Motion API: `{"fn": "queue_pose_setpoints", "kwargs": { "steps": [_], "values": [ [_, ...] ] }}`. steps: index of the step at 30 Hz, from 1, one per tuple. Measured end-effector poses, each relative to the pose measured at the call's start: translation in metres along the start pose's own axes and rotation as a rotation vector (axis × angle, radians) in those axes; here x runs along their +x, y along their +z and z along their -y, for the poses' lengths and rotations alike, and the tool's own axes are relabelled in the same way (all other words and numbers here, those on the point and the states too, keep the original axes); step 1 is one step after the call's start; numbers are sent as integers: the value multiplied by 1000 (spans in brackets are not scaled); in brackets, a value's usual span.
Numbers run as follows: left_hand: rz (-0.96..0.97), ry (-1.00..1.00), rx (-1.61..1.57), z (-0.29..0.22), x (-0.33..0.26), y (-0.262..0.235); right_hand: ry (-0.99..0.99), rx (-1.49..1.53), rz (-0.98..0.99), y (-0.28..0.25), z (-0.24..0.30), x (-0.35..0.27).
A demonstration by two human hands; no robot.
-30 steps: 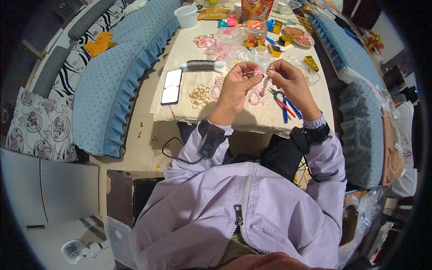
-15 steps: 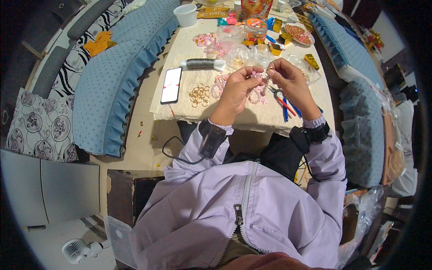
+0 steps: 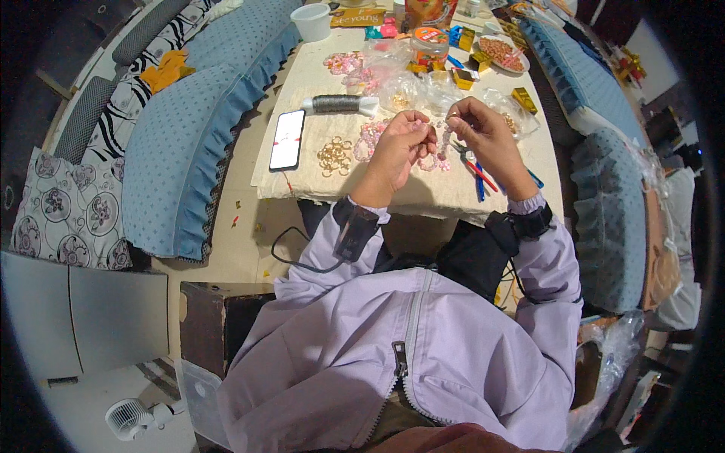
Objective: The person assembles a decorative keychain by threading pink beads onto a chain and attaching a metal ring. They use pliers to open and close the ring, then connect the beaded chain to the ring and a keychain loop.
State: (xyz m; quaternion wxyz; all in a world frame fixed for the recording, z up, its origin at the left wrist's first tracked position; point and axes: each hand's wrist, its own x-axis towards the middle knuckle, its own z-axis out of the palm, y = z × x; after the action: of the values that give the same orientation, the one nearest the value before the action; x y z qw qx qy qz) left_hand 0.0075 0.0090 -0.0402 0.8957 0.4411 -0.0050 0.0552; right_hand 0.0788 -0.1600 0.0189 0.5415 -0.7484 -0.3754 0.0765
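Observation:
My right hand (image 3: 487, 130) is closed in a pinch over the table. From its fingertips hangs a short strand of pink beads (image 3: 445, 137), with a small gold-coloured piece at the top. Just left of it, my left hand (image 3: 400, 151) has its fingers curled inward; a bit of pink shows at the fingertips, too small to make out. More pink bead strands (image 3: 367, 142) lie on the cloth beside and partly behind my left hand. Red-and-blue handled pliers (image 3: 476, 167) rest below my right hand. Gold rings (image 3: 334, 156) are heaped to the left.
A lit phone (image 3: 287, 141) and a spool of dark wire (image 3: 337, 104) lie at the left of the table. Farther back are clear plastic bags (image 3: 400, 90), a tub with a red-orange label (image 3: 430, 49), gold boxes (image 3: 522, 99), a plate of beads (image 3: 501, 54) and a white tub (image 3: 311, 24).
My hands have drawn slightly apart. The bead strand, earlier bunched between both hands' fingers, now hangs from my right hand. My left fingers have curled lower.

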Motion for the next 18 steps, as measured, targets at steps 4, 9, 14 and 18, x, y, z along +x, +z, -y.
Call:
{"fn": "queue_pose_setpoints", "kwargs": {
  "steps": [4,9,14,18],
  "values": [
    [-4,-48,-146,4,1,-5,-2,-30,4,0,0,0],
    [33,-27,-191,7,2,-5,0,0,6,1,2,-2],
    [18,2,-143,8,3,-1,13,12,17,1,3,-1],
    [16,20,-154,7,0,5,19,14,21,2,3,-1]
  ]
}}
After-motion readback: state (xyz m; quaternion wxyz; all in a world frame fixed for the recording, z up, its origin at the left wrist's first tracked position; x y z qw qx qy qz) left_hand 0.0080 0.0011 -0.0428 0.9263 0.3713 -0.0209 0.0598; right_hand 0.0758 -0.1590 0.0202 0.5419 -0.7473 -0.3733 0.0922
